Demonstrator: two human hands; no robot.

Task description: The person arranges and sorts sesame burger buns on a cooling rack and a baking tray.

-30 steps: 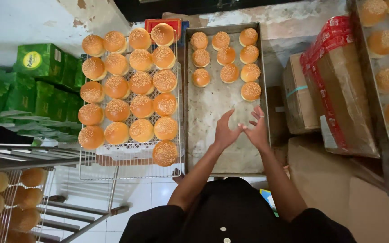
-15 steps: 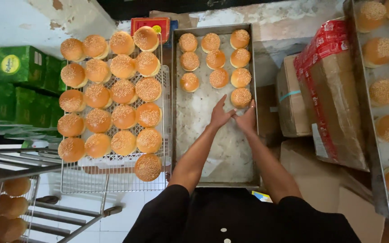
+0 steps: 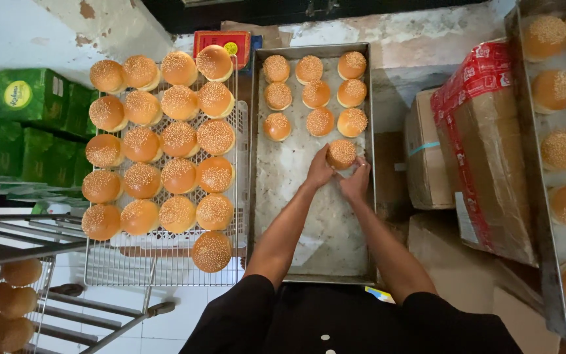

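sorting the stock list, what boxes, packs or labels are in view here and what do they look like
Green cardboard cartons: stacked at far left, each with a round yellow label.
Red flat pack: top centre behind the wire rack, small yellow round mark.
Brown cardboard box with red printed tape: right of the metal tray.
Plain brown box with a blue strap: beside it.

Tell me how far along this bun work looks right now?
Nine sesame buns already sit in three rows at the far end of the metal tray. Both the left hand and right hand are cupped around a tenth bun, starting a fourth row. More than half the tray's papered floor is bare. The wire rack beside it holds about twenty buns.
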